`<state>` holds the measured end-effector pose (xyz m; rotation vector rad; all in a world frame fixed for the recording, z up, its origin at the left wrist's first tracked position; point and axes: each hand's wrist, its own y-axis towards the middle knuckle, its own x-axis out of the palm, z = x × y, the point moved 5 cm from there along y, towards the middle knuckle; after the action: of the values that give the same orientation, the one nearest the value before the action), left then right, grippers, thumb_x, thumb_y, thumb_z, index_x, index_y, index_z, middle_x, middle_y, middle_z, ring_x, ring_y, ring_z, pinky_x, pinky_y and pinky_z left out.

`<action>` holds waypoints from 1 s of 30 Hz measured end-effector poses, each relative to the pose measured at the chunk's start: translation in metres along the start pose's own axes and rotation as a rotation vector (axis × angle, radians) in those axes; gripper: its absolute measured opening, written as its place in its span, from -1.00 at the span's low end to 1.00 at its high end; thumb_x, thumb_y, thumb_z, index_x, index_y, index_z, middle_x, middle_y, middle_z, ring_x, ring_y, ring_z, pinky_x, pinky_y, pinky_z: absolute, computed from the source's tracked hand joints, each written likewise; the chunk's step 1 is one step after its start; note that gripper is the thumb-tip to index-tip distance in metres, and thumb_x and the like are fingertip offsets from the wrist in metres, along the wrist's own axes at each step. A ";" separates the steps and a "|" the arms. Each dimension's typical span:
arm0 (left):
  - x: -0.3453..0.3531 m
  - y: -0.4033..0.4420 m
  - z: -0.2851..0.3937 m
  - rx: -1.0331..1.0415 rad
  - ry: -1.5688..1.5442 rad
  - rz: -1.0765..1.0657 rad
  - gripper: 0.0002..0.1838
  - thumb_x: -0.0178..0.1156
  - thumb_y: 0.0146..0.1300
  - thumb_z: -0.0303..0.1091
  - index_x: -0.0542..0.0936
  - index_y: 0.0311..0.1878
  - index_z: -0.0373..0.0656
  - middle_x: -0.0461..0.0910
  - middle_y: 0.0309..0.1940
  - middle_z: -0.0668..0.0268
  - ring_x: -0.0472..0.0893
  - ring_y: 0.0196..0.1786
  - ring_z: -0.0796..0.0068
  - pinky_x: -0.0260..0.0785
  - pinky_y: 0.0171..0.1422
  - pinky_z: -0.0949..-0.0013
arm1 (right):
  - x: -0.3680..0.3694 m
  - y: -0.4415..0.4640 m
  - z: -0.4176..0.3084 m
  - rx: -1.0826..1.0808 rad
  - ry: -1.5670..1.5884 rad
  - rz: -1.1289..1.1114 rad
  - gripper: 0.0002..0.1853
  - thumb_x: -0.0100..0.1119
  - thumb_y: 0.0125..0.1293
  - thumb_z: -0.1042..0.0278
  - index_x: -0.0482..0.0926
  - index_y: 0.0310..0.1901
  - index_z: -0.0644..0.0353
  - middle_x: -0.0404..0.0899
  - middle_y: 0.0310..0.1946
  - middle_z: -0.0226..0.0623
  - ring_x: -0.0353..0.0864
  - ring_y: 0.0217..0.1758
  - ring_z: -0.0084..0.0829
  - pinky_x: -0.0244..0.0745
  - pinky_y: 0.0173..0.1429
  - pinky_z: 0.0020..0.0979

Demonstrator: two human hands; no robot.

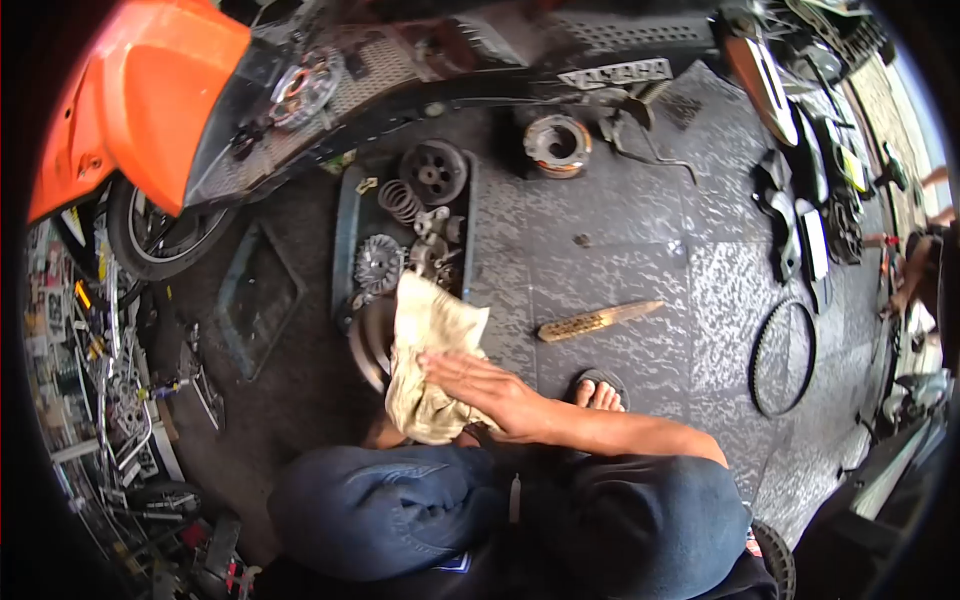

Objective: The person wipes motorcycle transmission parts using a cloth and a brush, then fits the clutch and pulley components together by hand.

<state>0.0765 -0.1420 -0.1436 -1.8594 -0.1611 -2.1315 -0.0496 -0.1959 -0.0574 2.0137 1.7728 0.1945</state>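
A crumpled cream rag (pixel 432 320) hangs in front of my knees, partly covering a round metal part (pixel 372 340) with a smooth curved rim. My right hand (pixel 485 388) presses on the rag, its fingers long and close together across the cloth. Only a bit of my left hand (pixel 384 432) shows below the rag; its fingers are hidden. Just beyond is a dark tray (pixel 343 235) of parts: a black round drum (pixel 434 171), a coil spring (pixel 400 201), a finned metal disc (pixel 380 263) and other greasy metal pieces.
A worn brush (pixel 600 319) and a ring-shaped part with copper colouring (pixel 557 146) lie on the tiles. A drive belt (pixel 784 357) is on the right, near removed panels (pixel 780 215). The scooter (pixel 440 75) spans the far side. Another person's hand (pixel 912 280) appears at right.
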 end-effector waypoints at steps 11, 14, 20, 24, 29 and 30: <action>-0.008 -0.003 0.007 0.097 0.132 -0.165 -0.24 -0.47 0.39 0.33 0.47 -0.58 -0.05 0.55 -0.03 0.22 0.37 0.29 0.13 -0.24 0.54 -0.16 | 0.010 -0.001 -0.011 -0.016 -0.192 0.035 -0.38 0.21 -0.05 0.60 0.39 0.16 0.34 0.38 0.19 0.07 0.38 0.27 0.02 0.31 0.31 -0.09; 0.027 -0.008 0.027 0.147 0.117 -0.083 -0.31 -0.41 0.42 0.26 0.41 -0.57 -0.08 0.55 -0.18 0.27 0.42 0.21 0.18 -0.12 0.51 -0.11 | -0.008 -0.038 0.030 0.429 -0.001 0.220 -0.41 0.08 -0.07 0.71 0.42 0.13 0.26 0.56 -0.11 0.05 0.56 0.04 0.02 0.46 0.07 -0.17; 0.009 -0.045 0.050 0.044 -0.007 -0.143 -0.80 0.05 0.38 -0.29 0.33 -0.22 -0.21 0.42 -0.41 0.22 0.48 -0.41 0.38 0.41 -0.21 0.27 | 0.005 -0.106 0.068 0.990 0.175 0.165 -0.56 0.00 0.43 0.06 0.41 0.10 0.30 0.60 -0.17 -0.05 0.59 0.00 -0.08 0.39 0.07 -0.27; -0.024 -0.057 0.037 -0.047 0.061 -0.288 -0.41 0.42 0.07 0.01 0.33 -0.15 -0.22 0.45 -0.33 0.18 0.51 -0.31 0.26 0.44 -0.14 0.19 | 0.013 -0.106 0.066 0.612 -0.399 -0.125 -0.48 -0.04 0.39 -0.10 0.53 0.05 0.24 0.49 0.07 0.01 0.53 0.05 0.03 0.42 0.11 -0.11; -0.045 -0.068 0.004 -0.280 -0.139 -0.092 -0.13 -0.55 0.35 0.40 0.40 -0.32 -0.33 0.40 -0.56 0.06 0.49 -0.53 0.05 0.43 -0.34 0.03 | -0.011 -0.108 0.063 0.957 -0.159 -0.088 -0.43 0.18 0.27 -0.08 0.48 0.09 0.27 0.49 0.01 0.07 0.54 0.04 -0.02 0.44 0.05 -0.17; -0.049 -0.069 -0.001 -0.307 -0.170 -0.101 -0.15 -0.53 0.36 0.38 0.41 -0.31 -0.33 0.41 -0.55 0.05 0.49 -0.53 0.05 0.43 -0.34 0.04 | -0.017 -0.107 0.061 0.889 -0.189 -0.040 -0.42 0.22 0.24 -0.07 0.47 0.11 0.25 0.51 0.00 0.04 0.55 0.02 -0.04 0.46 0.02 -0.17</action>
<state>0.0602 -0.0695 -0.1842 -2.2508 0.0401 -2.1622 -0.1255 -0.2191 -0.1530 2.4236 1.9531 -0.9201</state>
